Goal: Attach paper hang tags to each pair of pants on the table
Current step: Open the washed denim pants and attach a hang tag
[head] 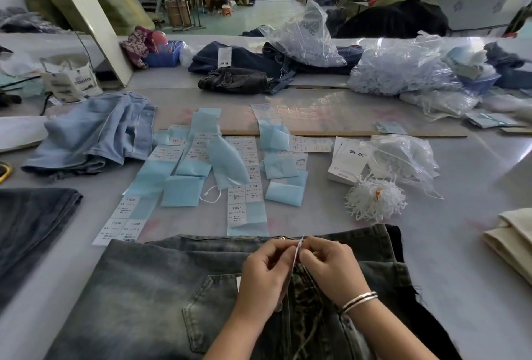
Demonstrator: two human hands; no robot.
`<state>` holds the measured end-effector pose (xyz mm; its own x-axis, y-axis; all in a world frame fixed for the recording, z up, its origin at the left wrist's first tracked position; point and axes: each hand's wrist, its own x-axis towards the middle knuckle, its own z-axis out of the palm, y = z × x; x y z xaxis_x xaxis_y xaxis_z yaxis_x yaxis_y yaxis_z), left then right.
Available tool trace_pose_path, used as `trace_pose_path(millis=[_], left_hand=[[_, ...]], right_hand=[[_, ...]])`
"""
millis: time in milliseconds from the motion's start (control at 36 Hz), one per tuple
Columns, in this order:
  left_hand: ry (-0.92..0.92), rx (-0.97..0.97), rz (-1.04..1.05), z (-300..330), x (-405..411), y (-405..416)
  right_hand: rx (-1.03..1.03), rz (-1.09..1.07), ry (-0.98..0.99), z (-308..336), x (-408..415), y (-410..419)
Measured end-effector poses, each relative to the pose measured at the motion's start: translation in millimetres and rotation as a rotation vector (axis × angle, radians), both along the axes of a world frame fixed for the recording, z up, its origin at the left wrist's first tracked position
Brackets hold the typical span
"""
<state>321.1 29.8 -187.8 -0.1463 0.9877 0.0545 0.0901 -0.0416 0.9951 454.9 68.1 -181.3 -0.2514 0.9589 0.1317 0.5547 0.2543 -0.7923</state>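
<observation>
Grey washed jeans point(161, 287) lie flat at the table's near edge, a back pocket facing up. Over their waistband, my left hand point(264, 270) and my right hand point(331, 264) meet with curled fingers. Between them stands a white paper hang tag point(298, 251), seen edge-on, pinched by both hands. A thin string at the tag is hard to make out. A stack of white hang tags point(347, 161) sits mid-table to the right, beside a bundle of white string loops point(374, 201).
Blue-backed size sticker sheets point(247, 210) cover the table's middle. Light blue jeans point(95, 135) lie left, dark jeans point(31, 230) at the far left edge, beige fabric point(512, 238) at the right edge. Plastic bags of strings point(403, 158) and more jeans point(239, 80) lie beyond.
</observation>
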Motion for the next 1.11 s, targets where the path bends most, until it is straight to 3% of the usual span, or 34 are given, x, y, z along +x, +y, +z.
trace_pose_path(millis=[167, 222, 417, 1111], left_hand=[[-0.08, -0.014, -0.069, 1.7, 0.4, -3.8], [-0.019, -0.007, -0.086, 0.3, 1.0, -5.4], [-0.09, -0.028, 0.008, -0.4, 5.5, -4.4], [-0.146, -0.022, 0.074, -2.7, 7.7, -7.6]], right_hand=[[-0.046, 0.001, 0.054, -2.3, 2.5, -0.5], [-0.084, 0.014, 0.12, -2.7, 3.9, 0.2], [-0.162, 0.031, 0.215, -0.4, 8.9, -0.9], [-0.104, -0.1, 0.12, -7.3, 1.2, -5.7]])
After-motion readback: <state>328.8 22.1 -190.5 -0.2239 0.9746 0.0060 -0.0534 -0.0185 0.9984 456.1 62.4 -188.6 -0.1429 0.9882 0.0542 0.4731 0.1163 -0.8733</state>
